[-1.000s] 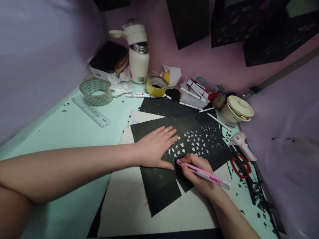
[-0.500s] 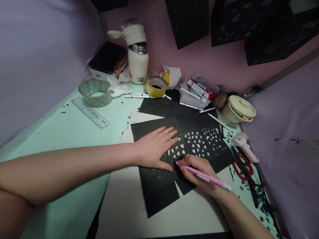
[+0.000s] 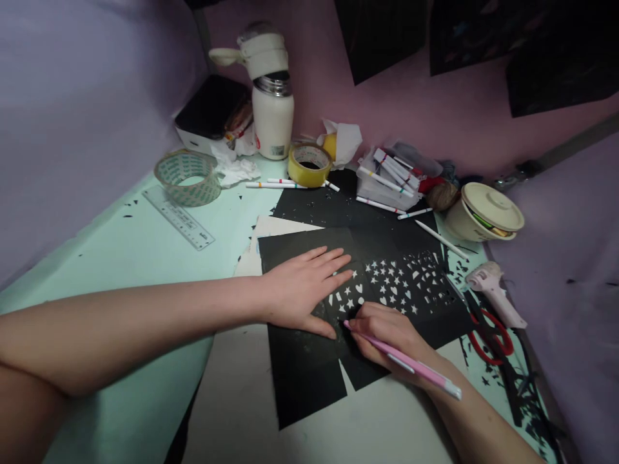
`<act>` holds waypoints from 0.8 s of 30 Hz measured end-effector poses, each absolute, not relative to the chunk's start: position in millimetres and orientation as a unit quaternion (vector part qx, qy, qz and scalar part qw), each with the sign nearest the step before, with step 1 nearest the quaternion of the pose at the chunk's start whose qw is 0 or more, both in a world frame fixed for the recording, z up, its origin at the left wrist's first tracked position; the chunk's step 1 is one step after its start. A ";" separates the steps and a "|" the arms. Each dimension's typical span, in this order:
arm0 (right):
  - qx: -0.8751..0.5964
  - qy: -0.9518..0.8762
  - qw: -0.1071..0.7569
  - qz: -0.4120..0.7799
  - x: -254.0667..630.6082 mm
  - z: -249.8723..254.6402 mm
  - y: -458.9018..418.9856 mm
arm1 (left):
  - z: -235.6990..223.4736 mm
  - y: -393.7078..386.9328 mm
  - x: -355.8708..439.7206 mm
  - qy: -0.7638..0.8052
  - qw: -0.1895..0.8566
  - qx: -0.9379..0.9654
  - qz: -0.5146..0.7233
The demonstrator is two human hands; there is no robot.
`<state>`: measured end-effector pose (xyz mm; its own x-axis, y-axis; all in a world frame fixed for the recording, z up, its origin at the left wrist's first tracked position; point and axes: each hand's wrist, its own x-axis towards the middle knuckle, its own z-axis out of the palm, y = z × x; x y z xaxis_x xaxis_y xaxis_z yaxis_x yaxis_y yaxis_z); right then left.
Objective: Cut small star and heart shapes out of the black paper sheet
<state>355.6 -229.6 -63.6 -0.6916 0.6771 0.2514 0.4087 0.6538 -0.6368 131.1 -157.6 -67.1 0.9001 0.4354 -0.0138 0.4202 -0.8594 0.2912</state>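
A black paper sheet (image 3: 309,386) lies over a white board, with rows of cut-out stars, hearts and small shapes showing white. My left hand (image 3: 302,290) rests flat on it, fingers spread, pressing on the sheet's left part. Beside it, my right hand (image 3: 389,332) grips a pink pen-shaped craft knife (image 3: 411,362). The tool's front end points at the sheet just below the cut-outs, close to my left thumb; its tip is too small to make out.
At the right edge are red-handled scissors (image 3: 505,345), a hot glue gun (image 3: 496,296) and black scraps. Behind stand a lidded tub (image 3: 476,222), a box of markers (image 3: 387,187), yellow tape (image 3: 309,174) and a white bottle (image 3: 273,122). A clear ruler (image 3: 178,219) and tape roll (image 3: 186,193) lie left.
The camera view has shifted a little, so things at the right sit farther right. My left hand stays flat on the sheet; my right hand keeps its grip, tool at nearly the same spot.
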 end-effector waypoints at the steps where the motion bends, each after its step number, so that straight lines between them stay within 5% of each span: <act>1: -0.305 -0.879 0.243 0.275 354.8 -62.1 -229.0 | -67.3 -157.6 131.2 0.222 0.145 0.964 0.027; 24: -0.292 -0.863 0.277 0.307 362.3 -74.2 -232.4 | -66.5 -158.7 131.1 0.220 0.136 0.965 0.036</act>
<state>362.3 -232.4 -74.2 -0.6760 0.6732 0.2997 0.3330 0.6419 -0.6907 131.1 -158.7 -66.5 0.9002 0.4353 0.0087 0.4159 -0.8657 0.2785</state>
